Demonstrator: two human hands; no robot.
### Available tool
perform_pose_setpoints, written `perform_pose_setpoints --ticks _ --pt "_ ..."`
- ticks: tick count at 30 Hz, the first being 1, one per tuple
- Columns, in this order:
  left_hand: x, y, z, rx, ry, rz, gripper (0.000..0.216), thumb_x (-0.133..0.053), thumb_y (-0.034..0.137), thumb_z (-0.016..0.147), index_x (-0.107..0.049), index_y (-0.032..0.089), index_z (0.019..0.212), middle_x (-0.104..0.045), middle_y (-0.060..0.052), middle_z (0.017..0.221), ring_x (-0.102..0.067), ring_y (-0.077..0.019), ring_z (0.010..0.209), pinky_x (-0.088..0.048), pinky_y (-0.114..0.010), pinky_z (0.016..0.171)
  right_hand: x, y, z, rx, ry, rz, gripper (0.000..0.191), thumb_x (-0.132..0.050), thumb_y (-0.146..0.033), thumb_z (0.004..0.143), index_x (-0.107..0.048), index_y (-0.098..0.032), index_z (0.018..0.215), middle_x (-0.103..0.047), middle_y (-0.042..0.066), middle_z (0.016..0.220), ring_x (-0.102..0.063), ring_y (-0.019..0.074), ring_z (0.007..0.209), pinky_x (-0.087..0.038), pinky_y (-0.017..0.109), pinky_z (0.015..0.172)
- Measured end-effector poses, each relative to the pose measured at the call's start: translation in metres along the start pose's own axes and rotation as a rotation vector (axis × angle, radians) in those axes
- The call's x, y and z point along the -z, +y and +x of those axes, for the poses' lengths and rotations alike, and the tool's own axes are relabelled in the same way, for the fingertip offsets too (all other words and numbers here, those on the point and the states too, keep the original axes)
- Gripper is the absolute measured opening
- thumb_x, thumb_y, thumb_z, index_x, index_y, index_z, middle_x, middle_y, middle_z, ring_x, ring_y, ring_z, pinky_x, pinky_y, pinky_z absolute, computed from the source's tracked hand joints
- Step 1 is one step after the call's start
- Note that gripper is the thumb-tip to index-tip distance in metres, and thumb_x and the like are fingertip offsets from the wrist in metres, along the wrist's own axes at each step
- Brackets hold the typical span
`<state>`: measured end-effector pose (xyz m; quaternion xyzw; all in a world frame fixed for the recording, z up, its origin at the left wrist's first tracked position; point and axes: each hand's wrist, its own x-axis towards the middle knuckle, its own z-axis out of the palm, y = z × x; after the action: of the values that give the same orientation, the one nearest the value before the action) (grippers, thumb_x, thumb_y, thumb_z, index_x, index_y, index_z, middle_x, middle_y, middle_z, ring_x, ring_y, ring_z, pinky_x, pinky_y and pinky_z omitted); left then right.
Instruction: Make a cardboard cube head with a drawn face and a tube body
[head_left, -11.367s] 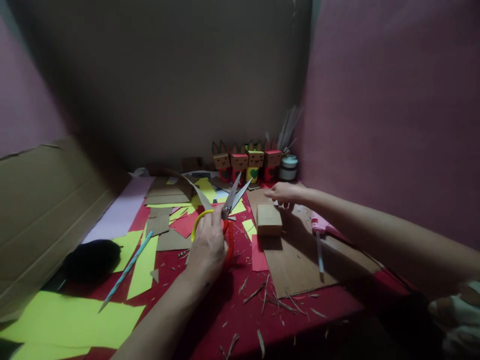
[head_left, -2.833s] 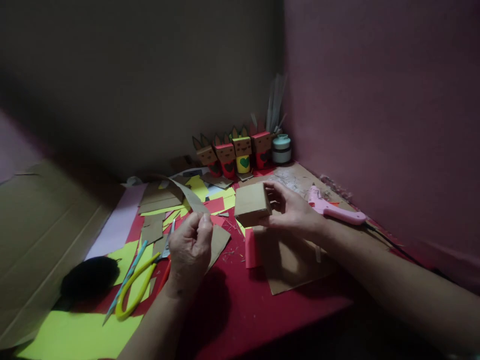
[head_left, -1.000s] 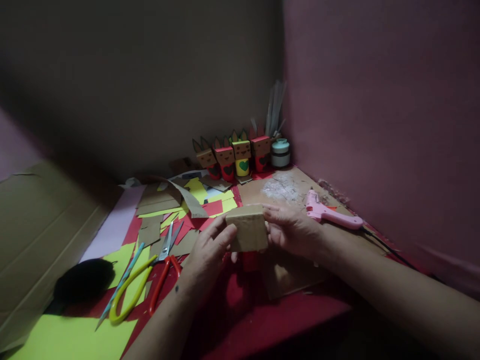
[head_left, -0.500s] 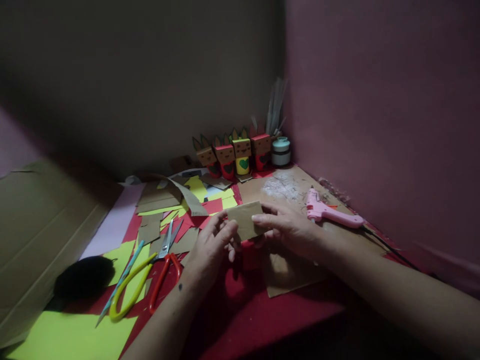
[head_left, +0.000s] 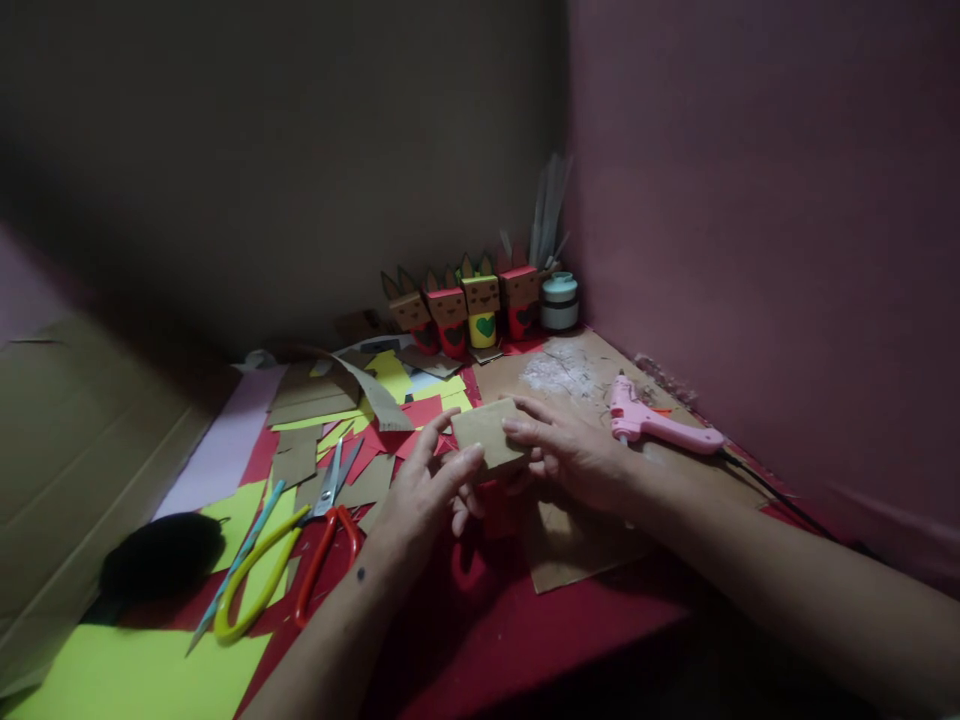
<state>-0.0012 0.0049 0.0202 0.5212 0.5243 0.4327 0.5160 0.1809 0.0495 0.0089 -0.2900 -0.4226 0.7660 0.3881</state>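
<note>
Your left hand (head_left: 427, 495) is half curled, its thumb against the near left edge of the small cardboard box (head_left: 486, 432) and its forefinger reaching up by the far left corner, with the other fingers bent loosely below. Your right hand (head_left: 574, 455) has the firmer hold, thumb laid flat on the broad face and fingers wrapped behind the right side. The box sits between the two, tilted and raised over the near part of the red cloth (head_left: 525, 650), just to the left of a flat cardboard sheet (head_left: 574, 555). The light is dim and your hands hide the underside, so I can't tell whether that side is open or closed, or how much weight the left fingers carry. The step in hand looks like steadying the box and turning it to look over its faces and edges. The next move, I'd judge, calls for a light, even pinch, one hand anchoring while the other shifts, so the thin walls don't buckle. Mind the scissors (head_left: 330, 490), lying with blades parted beside your left forearm, and the pink glue gun (head_left: 637, 415), resting beyond your right wrist with its cord trailing right. A row of four box-headed figures (head_left: 450, 308) stands well beyond, by the wall.
</note>
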Motion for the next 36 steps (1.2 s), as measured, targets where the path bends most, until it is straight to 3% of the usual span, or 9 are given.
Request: perform_pose_setpoints --ticks 7,10,15,20,23,26,30,32,36 --pt "0.004 -0.003 0.003 -0.02 -0.08 -0.038 0.062 -0.059 0.05 0.09 -0.047 0.016 0.141 -0.063 0.001 0.059 -0.052 -0.0142 0.043 -0.037 -0.025 0.043 0.0 -0.001 -0.002 0.043 -0.098 -0.023 0.041 -0.074 -0.042 0.083 -0.066 -0.019 0.115 -0.072 0.009 0.093 -0.066 0.0194 0.074 -0.057 0.029 0.058" --pt "0.005 -0.004 0.002 -0.031 -0.096 -0.039 0.066 -0.07 0.043 0.084 -0.048 0.019 0.141 -0.067 0.0 0.069 -0.054 -0.0131 0.046 -0.041 -0.027 0.048 0.001 -0.001 -0.002 0.048 -0.113 -0.024 0.043 -0.075 -0.045 0.081 -0.068 -0.019 0.115 -0.073 0.01 0.093 -0.066 0.0201 0.074 -0.057 0.031 0.059" --pt "0.003 -0.003 0.0 -0.042 -0.083 -0.014 0.058 -0.07 0.041 0.084 -0.053 0.022 0.136 -0.071 -0.008 0.095 -0.058 -0.0146 0.053 -0.044 -0.029 0.049 -0.002 0.0 -0.004 0.036 -0.094 -0.04 0.045 -0.079 -0.042 0.078 -0.068 -0.021 0.116 -0.073 0.01 0.095 -0.067 0.0206 0.075 -0.055 0.031 0.061" --pt "0.004 -0.001 -0.002 -0.062 -0.055 0.047 0.061 -0.07 0.043 0.084 -0.052 0.02 0.138 -0.069 -0.004 0.081 -0.061 -0.0183 0.059 -0.048 -0.032 0.058 -0.006 -0.002 -0.007 0.05 -0.126 -0.045 0.051 -0.082 -0.038 0.075 -0.064 -0.019 0.119 -0.071 0.01 0.102 -0.068 0.02 0.078 -0.055 0.031 0.065" --pt "0.005 -0.001 -0.003 -0.13 -0.026 0.105 0.061 -0.074 0.041 0.081 -0.053 0.021 0.135 -0.071 -0.008 0.101 -0.069 -0.0257 0.087 -0.055 -0.036 0.072 -0.005 -0.004 -0.008 0.085 -0.05 -0.031 0.067 -0.087 -0.036 0.07 -0.057 -0.022 0.128 -0.067 0.009 0.11 -0.067 0.0218 0.087 -0.056 0.033 0.07" --pt "0.004 -0.003 -0.003 -0.216 -0.025 0.077 0.081 -0.079 0.035 0.077 -0.038 0.026 0.146 -0.061 -0.013 0.135 -0.062 -0.0323 0.122 -0.054 -0.041 0.095 -0.002 -0.005 -0.009 0.169 0.012 -0.111 0.081 -0.088 -0.032 0.069 -0.048 -0.026 0.139 -0.062 0.008 0.118 -0.065 0.0225 0.097 -0.056 0.034 0.08" --pt "0.002 -0.004 -0.001 -0.203 -0.057 -0.045 0.111 -0.084 0.029 0.071 -0.013 0.029 0.157 -0.054 -0.015 0.144 -0.058 -0.0339 0.128 -0.053 -0.043 0.099 0.003 -0.005 -0.009 0.345 -0.031 -0.351 0.097 -0.091 -0.024 0.063 -0.041 -0.029 0.146 -0.059 0.008 0.124 -0.06 0.0261 0.109 -0.053 0.041 0.093" --pt "0.002 -0.002 0.0 -0.163 -0.077 -0.063 0.108 -0.085 0.024 0.068 -0.02 0.028 0.154 -0.055 -0.014 0.143 -0.059 -0.0331 0.126 -0.053 -0.041 0.098 0.004 -0.003 -0.008 0.426 -0.054 -0.445 0.091 -0.089 -0.024 0.065 -0.043 -0.029 0.144 -0.06 0.008 0.125 -0.06 0.0267 0.112 -0.05 0.044 0.099" --pt "0.002 0.003 0.0 -0.207 -0.112 -0.067 0.079 -0.087 0.019 0.066 -0.047 0.023 0.134 -0.06 -0.011 0.138 -0.06 -0.0301 0.124 -0.05 -0.037 0.102 0.004 0.0 -0.008 0.599 -0.087 -0.573 0.081 -0.086 -0.023 0.07 -0.046 -0.027 0.141 -0.059 0.01 0.13 -0.061 0.027 0.115 -0.05 0.046 0.1"
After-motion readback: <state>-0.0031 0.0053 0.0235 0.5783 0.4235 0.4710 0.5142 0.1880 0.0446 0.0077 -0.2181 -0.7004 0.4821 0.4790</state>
